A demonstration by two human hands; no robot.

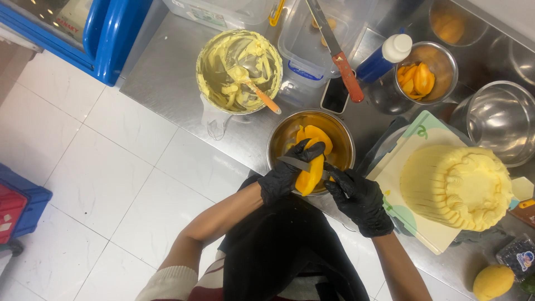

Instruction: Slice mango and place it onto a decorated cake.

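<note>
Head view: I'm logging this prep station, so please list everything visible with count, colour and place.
mango piece: one, orange, between both hands
small knife: one, grey blade, against the mango piece
steel bowl: one, silver, under the hands
cream bowl: one, yellow-smeared, with spatula, upper centre
frosted cake: one, pale yellow, on board at right
long knife: one, red handle, across clear tub
whole mango: one, yellow, lower right
left hand: black glove
right hand: black glove

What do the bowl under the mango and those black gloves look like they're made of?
The round bowl looks like polished steel: grey, shiny, with reflections. The black gloves on the left hand and right hand look like thin nitrile or latex: snug, faintly glossy, creased.
</note>
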